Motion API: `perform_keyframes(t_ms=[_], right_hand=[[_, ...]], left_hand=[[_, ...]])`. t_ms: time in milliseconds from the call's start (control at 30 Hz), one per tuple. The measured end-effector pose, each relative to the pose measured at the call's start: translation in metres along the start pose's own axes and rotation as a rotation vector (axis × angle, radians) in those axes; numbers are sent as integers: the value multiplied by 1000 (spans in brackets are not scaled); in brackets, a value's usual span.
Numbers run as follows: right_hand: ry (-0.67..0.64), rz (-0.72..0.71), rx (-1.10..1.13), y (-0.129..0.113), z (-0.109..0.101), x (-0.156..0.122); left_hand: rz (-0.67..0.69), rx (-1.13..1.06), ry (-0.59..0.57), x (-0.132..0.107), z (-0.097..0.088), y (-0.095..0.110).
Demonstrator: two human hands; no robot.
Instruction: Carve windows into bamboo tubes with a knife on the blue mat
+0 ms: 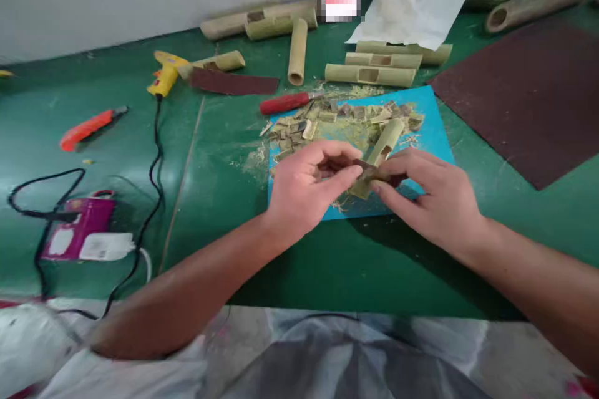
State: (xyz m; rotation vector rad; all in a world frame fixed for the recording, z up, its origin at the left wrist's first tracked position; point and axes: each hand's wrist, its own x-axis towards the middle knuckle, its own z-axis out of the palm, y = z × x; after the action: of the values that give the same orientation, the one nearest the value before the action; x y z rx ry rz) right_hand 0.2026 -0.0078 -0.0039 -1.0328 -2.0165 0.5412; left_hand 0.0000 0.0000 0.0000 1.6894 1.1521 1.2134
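My left hand and my right hand meet over a blue cutting mat. Between them lies a short green bamboo tube with a cut-out slot, tilted up to the right. My right hand grips its near end. My left hand pinches a small dark brown piece, perhaps sandpaper, against that same end. Bamboo chips and shavings cover the far half of the mat.
On the green table lie a red-handled knife, a yellow glue gun with black cord, an orange utility knife, a purple box, sandpaper sheets, white paper and several bamboo tubes.
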Motion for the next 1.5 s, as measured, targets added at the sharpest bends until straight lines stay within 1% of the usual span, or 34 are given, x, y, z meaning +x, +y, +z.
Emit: perform_keyframes(t_ms=[100,200,333,467,600,733,833,900,1100,1200,1367,1500], right_hand=[[-17,50,29,-1,2,2],[-32,76,84,-2,4,3],[-47,37,163,-4,4,3],[-60,-8,219,-5,2,3],[-62,6,283,-6,1,4],[-40,93,293,-6,3,3],[1,172,276,-5,4,2],[23,191,257,-5,5,1],[29,77,195,-3,1,4],[32,47,193,-2,1,6],[20,53,222,-2,0,5],[42,92,270,-4,1,3]], left_hand=[[3,11,-19,-3,1,3],[48,4,-61,-5,1,4],[152,-9,-132,-3,0,1],[167,-1,-174,-2,0,0],[256,59,-144,-4,1,0],[306,133,-92,-5,1,1],[289,164,-86,-4,1,1],[265,164,-97,-3,1,0],[168,122,-166,-3,2,-1],[104,91,-194,-5,2,-2],[57,8,-215,-6,2,0],[9,-99,-260,-6,2,2]])
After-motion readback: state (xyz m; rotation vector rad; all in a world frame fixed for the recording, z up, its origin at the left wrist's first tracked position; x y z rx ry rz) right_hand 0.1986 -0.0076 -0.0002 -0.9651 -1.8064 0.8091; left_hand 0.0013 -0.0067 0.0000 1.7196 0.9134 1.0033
